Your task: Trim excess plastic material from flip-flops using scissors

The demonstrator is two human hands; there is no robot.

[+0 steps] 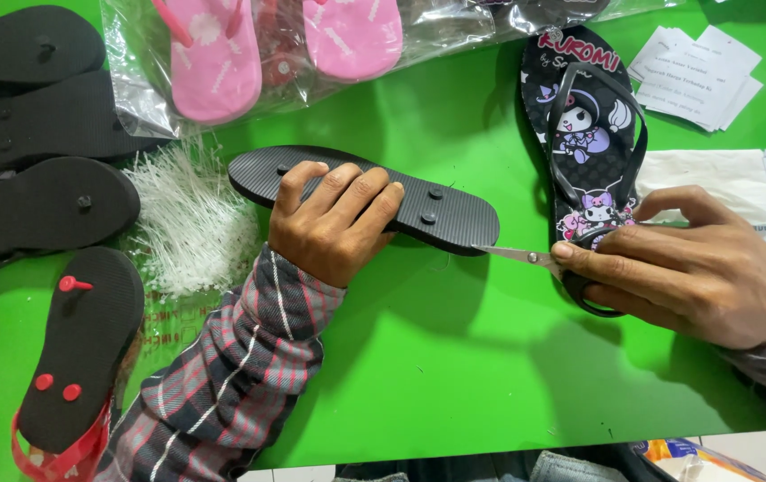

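Observation:
My left hand (334, 223) grips a black flip-flop (441, 214) turned sole-up, held just above the green table (436, 357). Its black strap plugs show through the sole. My right hand (695, 268) holds small scissors (521, 257) with black handles; the metal blades point left and touch the heel edge of that sole. A second black flip-flop (583, 116) with cartoon prints lies strap-up just behind my right hand.
A heap of white plastic tag fasteners (191, 223) lies left of my left hand. Black soles (39, 125) and a black sandal with red straps (75, 357) sit at the left. Bagged pink flip-flops (222, 62) lie at the back, paper slips (699, 76) at the right.

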